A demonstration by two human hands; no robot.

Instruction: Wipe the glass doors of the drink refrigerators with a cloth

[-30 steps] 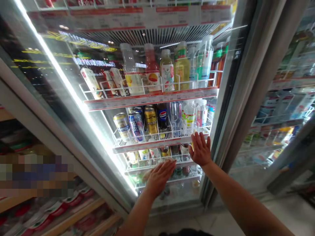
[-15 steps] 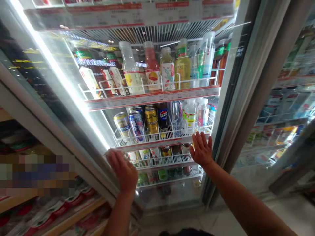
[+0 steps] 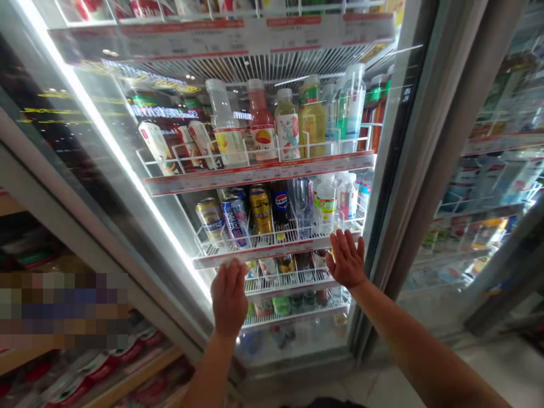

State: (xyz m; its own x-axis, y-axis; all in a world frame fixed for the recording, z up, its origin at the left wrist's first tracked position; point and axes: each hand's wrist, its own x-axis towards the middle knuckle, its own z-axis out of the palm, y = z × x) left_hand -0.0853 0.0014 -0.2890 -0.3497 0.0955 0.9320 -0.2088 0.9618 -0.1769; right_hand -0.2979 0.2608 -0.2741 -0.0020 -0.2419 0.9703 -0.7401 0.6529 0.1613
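Observation:
My left hand [image 3: 229, 297] is held up before the glass door [image 3: 293, 345] of a lit drinks cooler, in front of the lower shelves. Its fingers are stretched out close together; a pale patch shows at the fingertips, and I cannot tell whether it is a thin thing there or the shelf edge behind. My right hand [image 3: 346, 260] lies flat against the glass near the right side of the door, fingers and thumb spread, holding nothing. Behind the glass, between and above the hands, stand a gold can [image 3: 260, 211], a blue can [image 3: 236, 221] and a Pepsi bottle [image 3: 281, 203].
A higher shelf holds several juice bottles [image 3: 262, 133] behind a wire rail, above a price strip [image 3: 263, 171]. The door's metal frame [image 3: 408, 187] stands at right, with another cooler beyond it. At left, a wooden rack [image 3: 131, 377] holds packaged goods.
My left hand has moved right across the front of the glass, away from the light strip. My right hand has stayed in place on the door. The view has shifted slightly.

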